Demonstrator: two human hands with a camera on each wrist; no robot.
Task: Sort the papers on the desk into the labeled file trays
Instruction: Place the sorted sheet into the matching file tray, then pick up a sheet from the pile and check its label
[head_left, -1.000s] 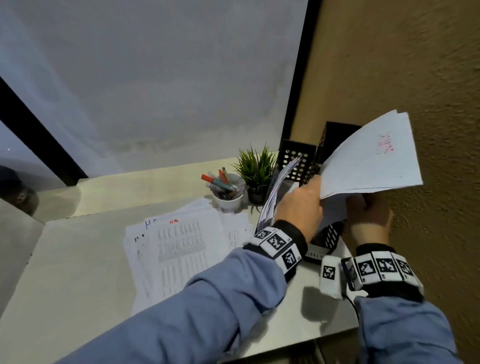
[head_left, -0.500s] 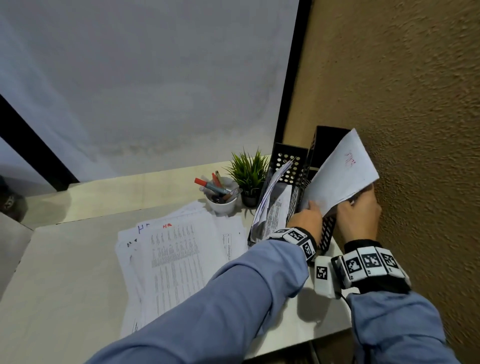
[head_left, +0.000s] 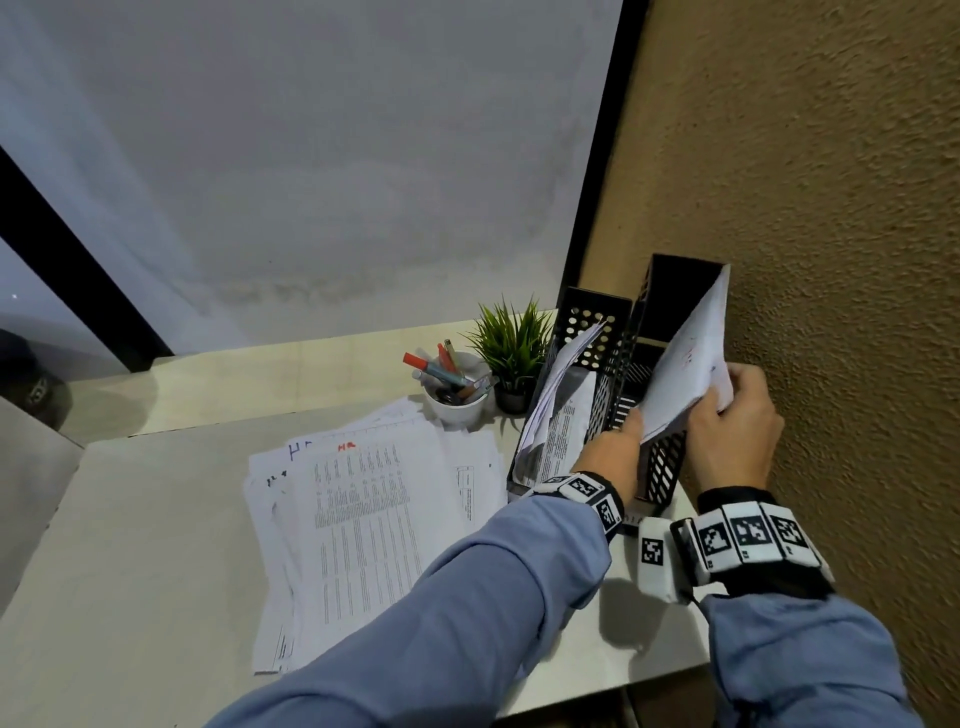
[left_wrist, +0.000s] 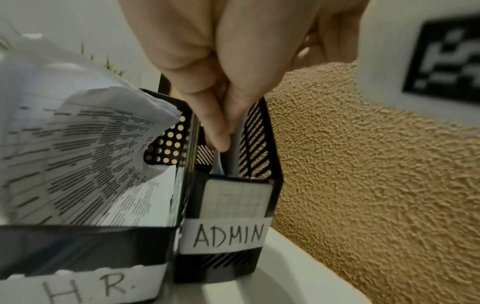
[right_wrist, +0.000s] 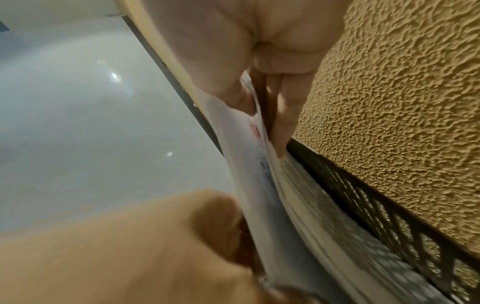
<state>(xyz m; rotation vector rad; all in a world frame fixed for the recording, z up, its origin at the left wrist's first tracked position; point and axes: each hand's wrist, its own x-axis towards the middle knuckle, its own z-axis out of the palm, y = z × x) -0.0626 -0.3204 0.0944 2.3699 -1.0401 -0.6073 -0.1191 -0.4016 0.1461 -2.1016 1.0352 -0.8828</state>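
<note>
A sheaf of white papers (head_left: 685, 358) with a red mark stands upright, its lower edge inside the black tray labeled ADMIN (left_wrist: 228, 236), which sits against the wall. My left hand (head_left: 631, 423) pinches the sheaf's lower left edge (left_wrist: 235, 148) within the tray. My right hand (head_left: 727, 395) grips the right edge, thumb in front and fingers behind the papers (right_wrist: 272, 205). Left of ADMIN, the tray labeled H.R. (left_wrist: 85, 242) holds printed sheets. A loose pile of printed papers (head_left: 363, 509) lies on the desk (head_left: 156, 519).
A white cup of pens (head_left: 454, 400) and a small green plant (head_left: 511, 353) stand behind the paper pile, left of the trays. A rough brown wall (head_left: 831, 260) runs right beside the ADMIN tray. The desk's front edge is near my forearms.
The sheaf has come down from a raised, tilted position above the trays to upright inside the ADMIN tray. Both hands moved down and forward with it.
</note>
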